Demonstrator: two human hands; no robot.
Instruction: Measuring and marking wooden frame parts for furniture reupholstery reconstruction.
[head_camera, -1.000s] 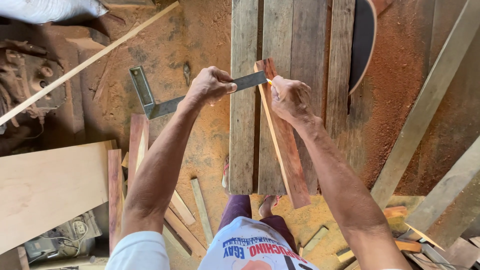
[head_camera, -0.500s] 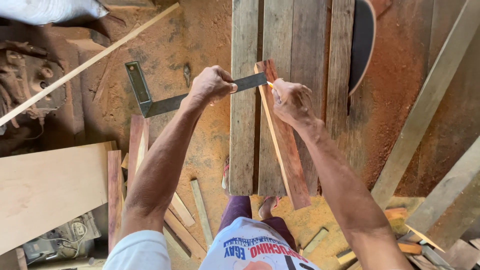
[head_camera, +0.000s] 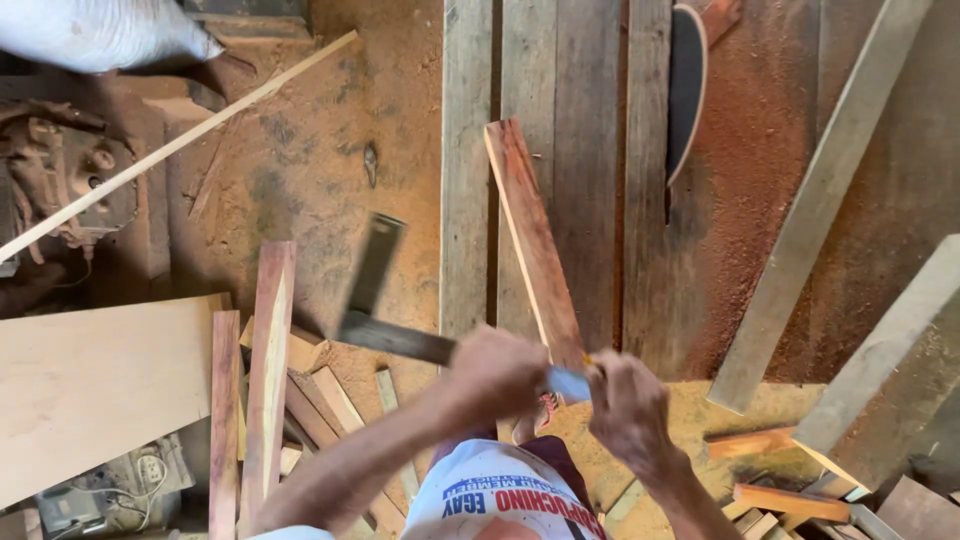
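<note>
Metal square (head_camera: 400, 325) clenched in left hand (head_camera: 495, 372) grip, blade laid across reddish wood strip (head_camera: 535, 245) on plank desk (head_camera: 585, 150), right hand (head_camera: 628, 410) pinching a pencil tip (head_camera: 588, 360) w/ closed grip.

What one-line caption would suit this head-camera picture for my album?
Left hand holds a dark metal try square across a reddish wooden strip; right hand touches it with a yellow pencil.
</note>
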